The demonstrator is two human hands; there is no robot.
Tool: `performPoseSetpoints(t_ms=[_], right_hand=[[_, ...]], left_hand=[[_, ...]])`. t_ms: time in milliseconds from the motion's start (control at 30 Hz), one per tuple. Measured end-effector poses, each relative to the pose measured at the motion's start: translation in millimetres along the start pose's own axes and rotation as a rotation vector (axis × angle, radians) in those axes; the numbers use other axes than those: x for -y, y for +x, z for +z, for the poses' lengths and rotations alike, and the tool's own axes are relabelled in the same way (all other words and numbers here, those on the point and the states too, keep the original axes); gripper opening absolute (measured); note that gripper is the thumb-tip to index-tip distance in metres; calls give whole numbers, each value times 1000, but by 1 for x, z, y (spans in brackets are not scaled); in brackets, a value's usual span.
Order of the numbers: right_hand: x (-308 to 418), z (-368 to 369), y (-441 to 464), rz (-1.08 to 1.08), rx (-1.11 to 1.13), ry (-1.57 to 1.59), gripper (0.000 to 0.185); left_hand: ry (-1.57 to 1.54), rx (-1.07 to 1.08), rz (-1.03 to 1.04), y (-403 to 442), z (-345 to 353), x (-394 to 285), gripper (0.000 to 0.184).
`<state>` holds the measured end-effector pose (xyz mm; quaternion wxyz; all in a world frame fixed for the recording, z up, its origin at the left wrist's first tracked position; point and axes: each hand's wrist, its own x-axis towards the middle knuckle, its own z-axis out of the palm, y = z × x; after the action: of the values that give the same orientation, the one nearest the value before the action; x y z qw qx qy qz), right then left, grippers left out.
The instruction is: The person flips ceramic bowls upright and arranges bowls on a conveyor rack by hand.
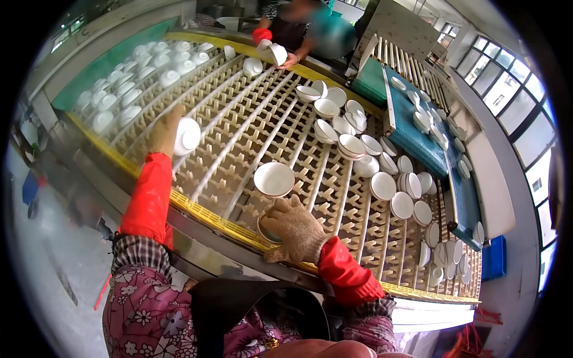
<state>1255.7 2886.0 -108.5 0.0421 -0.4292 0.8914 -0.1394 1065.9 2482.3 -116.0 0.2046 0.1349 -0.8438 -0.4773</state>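
My left hand (pixel 165 132), in a tan glove with a red sleeve, holds a white bowl (pixel 188 136) tilted on its side above the pegged rack (pixel 239 128). My right hand (pixel 295 230), gloved the same way, has its fingers over another bowl (pixel 265 231) near the yellow front edge; the glove hides most of that bowl. Just beyond the right hand, a white bowl (pixel 274 179) lies open side up on the rack. Upside-down bowls (pixel 169 78) stand in rows at the far left.
Several loose bowls (pixel 351 146) lie across the rack's right half. Beyond the rack, a person (pixel 289 30) holds bowls (pixel 278 54) over its far edge. A blue-green belt (pixel 412 140) with more bowls rises at the right. A yellow rail (pixel 227 227) edges the near side.
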Motion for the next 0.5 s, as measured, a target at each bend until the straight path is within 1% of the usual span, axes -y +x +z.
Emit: performPoseSetpoints(t_ms=[33,100,133,167,200,233,267,300,333,367,400,433,467,500], right_hand=[[-2,1,-1,13,24,29,57],[-13,12,-1,158,64,75,48],[-18,17,-3,231,82,95,44],[-20,22,-10,182,-39,149,38],[-25,25,-9,62,-66,46,36],[-28,29,-9,52,-90,41,37],[-28,33,-10,41,-111,38,38],[-28,36,-10,75,-64,18,39],[-26,34,-11,86,-53,34,39],[-22,30,-11,97,-41,51,39],[-20,28,-12,107,-32,68,39],[-18,27,-12,110,-45,52,39],[-19,26,-13,122,-24,71,40],[-21,24,-14,134,-4,93,40]], left_hand=[[182,-41,78,-4,0,-3,75],[534,-130,229,-21,6,-20,71],[455,-39,381,-27,19,-27,65],[207,-10,591,-46,39,-34,65],[162,142,729,-71,53,-48,78],[296,375,853,-103,51,-89,77],[436,476,1052,-118,72,-94,72],[391,667,1079,-139,78,-105,59],[568,689,1277,-141,116,-69,40],[553,705,1286,-142,134,-43,34],[541,719,1297,-142,142,-30,29],[557,729,1254,-141,142,-35,27],[575,744,1212,-138,140,-39,32],[593,761,1169,-138,138,-42,41]])
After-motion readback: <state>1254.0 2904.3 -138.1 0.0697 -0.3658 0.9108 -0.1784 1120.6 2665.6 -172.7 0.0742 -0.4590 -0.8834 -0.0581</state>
